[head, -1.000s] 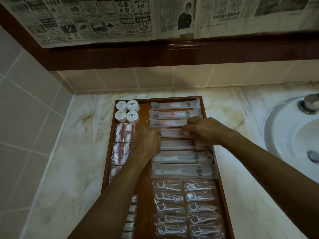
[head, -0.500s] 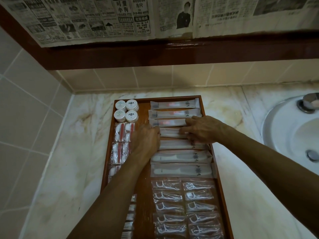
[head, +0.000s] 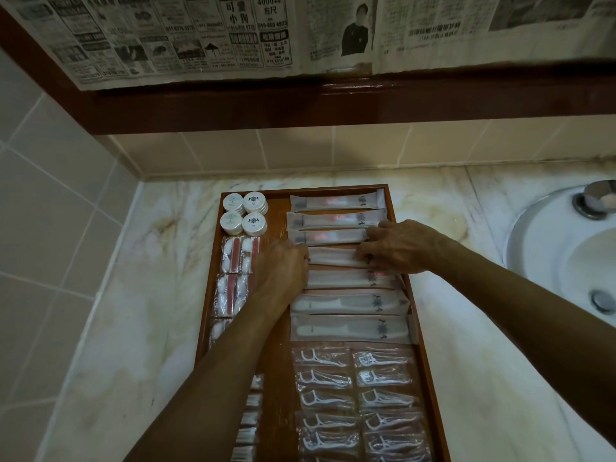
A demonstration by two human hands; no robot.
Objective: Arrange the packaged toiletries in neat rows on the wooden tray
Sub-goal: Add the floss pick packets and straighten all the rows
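A wooden tray (head: 300, 190) lies on the marble counter and holds a column of long white packets. My left hand (head: 283, 271) touches the left end of the fourth long packet (head: 333, 256) with bent fingertips. My right hand (head: 396, 246) rests with spread fingers on the right ends of that packet and of the third packet (head: 326, 236) above it. Round white containers (head: 245, 213) stand at the tray's far left corner, with cotton-swab packs (head: 238, 255) below them. Floss-pick packets (head: 356, 395) fill the near right in two columns.
A white sink (head: 550, 261) with a faucet (head: 596, 198) lies to the right of the tray. The marble counter (head: 150, 295) meets a tiled wall on the left and at the back. A dark wooden ledge hung with newspaper juts out above.
Both hands stay at the ends of the fourth long packet, with only small shifts of the fingers. Nothing else on the tray has moved.
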